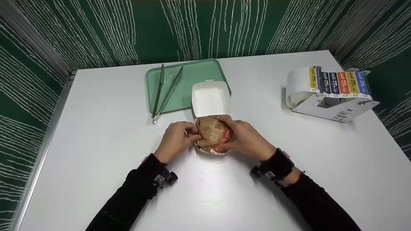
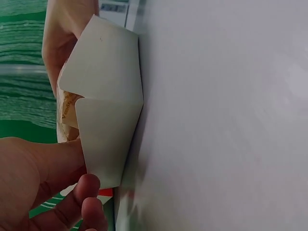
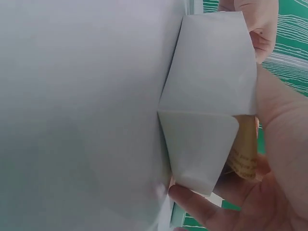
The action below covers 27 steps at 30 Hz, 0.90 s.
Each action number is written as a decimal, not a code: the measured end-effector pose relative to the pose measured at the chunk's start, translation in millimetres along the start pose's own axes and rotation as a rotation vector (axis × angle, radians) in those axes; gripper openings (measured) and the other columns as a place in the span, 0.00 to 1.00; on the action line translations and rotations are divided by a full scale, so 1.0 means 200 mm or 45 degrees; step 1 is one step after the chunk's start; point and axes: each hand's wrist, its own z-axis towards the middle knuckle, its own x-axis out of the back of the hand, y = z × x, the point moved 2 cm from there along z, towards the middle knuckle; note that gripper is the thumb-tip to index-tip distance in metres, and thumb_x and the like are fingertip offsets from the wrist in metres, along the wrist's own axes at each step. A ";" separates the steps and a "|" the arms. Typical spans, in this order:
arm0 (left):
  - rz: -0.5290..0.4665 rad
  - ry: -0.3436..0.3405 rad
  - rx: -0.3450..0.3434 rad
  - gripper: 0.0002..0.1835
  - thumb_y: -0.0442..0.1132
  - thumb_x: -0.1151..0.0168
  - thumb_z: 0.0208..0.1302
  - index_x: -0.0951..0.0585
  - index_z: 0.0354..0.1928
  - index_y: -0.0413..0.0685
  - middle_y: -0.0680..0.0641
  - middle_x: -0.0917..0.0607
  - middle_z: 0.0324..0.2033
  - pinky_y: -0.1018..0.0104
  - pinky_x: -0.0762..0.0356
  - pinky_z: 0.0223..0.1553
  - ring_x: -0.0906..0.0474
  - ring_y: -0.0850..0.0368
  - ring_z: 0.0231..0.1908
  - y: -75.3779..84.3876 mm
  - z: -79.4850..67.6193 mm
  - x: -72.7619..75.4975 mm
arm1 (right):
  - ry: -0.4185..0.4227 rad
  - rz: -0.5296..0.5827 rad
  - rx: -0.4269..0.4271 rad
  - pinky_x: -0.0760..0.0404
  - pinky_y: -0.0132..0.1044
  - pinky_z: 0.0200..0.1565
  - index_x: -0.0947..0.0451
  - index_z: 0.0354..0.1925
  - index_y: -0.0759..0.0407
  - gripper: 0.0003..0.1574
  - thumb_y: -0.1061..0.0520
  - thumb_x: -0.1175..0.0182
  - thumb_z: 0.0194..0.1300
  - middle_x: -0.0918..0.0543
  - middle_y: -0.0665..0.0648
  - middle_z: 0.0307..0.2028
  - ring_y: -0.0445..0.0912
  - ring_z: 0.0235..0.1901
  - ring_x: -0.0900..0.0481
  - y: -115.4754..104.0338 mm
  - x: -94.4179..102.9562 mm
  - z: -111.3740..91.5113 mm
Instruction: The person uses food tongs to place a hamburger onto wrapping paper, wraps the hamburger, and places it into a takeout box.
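A round paper-wrapped burger [image 1: 212,131], brown with red print, sits in the bottom half of a white clamshell box [image 1: 211,98] whose lid stands open toward the far side. My left hand [image 1: 178,139] is at the box's left rim, thumb inside the wall and curled fingers outside it, as the left wrist view shows. Around the burger's right side my right hand [image 1: 249,138] holds the wrapper, thumb at the front and a finger at the back. In the right wrist view one fingertip lies outside the white box wall [image 3: 197,149], and brown paper shows past its edge.
Behind the box lies a green tray [image 1: 199,73], partly covered by the lid. Metal tongs [image 1: 165,93] rest across its left part, their joined end over the near edge. A white dispenser [image 1: 330,96] with several coloured label rolls stands at the right of the white table [image 1: 96,144].
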 end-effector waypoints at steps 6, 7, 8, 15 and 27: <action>-0.057 0.022 0.057 0.07 0.36 0.22 0.63 0.14 0.35 0.48 0.51 0.12 0.31 0.61 0.21 0.40 0.19 0.57 0.34 -0.03 0.00 0.01 | 0.009 0.032 0.027 0.15 0.51 0.58 0.36 0.80 0.48 0.68 0.37 0.14 0.49 0.12 0.61 0.55 0.53 0.53 0.15 0.02 -0.02 0.03; -0.072 0.020 0.068 0.07 0.36 0.22 0.64 0.14 0.36 0.48 0.51 0.13 0.32 0.61 0.20 0.40 0.19 0.57 0.34 -0.04 0.00 0.01 | 0.012 0.035 0.042 0.16 0.52 0.58 0.36 0.81 0.48 0.68 0.37 0.14 0.50 0.13 0.61 0.55 0.53 0.53 0.15 0.02 -0.03 0.04; -0.090 0.017 0.082 0.06 0.36 0.23 0.65 0.14 0.38 0.48 0.51 0.13 0.33 0.61 0.20 0.40 0.19 0.57 0.34 -0.05 0.00 0.02 | 0.013 0.035 0.059 0.16 0.52 0.59 0.37 0.82 0.47 0.68 0.37 0.14 0.50 0.13 0.61 0.56 0.53 0.54 0.15 0.02 -0.03 0.04; -0.171 -0.016 0.093 0.07 0.37 0.27 0.70 0.14 0.47 0.48 0.49 0.13 0.36 0.64 0.19 0.39 0.19 0.58 0.33 -0.07 -0.03 0.04 | 0.048 -0.088 0.117 0.32 0.61 0.76 0.43 0.85 0.50 0.71 0.28 0.22 0.56 0.29 0.64 0.77 0.63 0.75 0.30 0.04 -0.03 0.03; -0.177 -0.020 0.056 0.06 0.40 0.29 0.73 0.12 0.47 0.49 0.51 0.16 0.32 0.69 0.24 0.34 0.21 0.60 0.29 -0.09 -0.03 0.08 | 0.081 -0.085 0.077 0.34 0.63 0.76 0.42 0.85 0.47 0.64 0.29 0.26 0.62 0.32 0.61 0.77 0.60 0.76 0.34 0.03 0.05 -0.03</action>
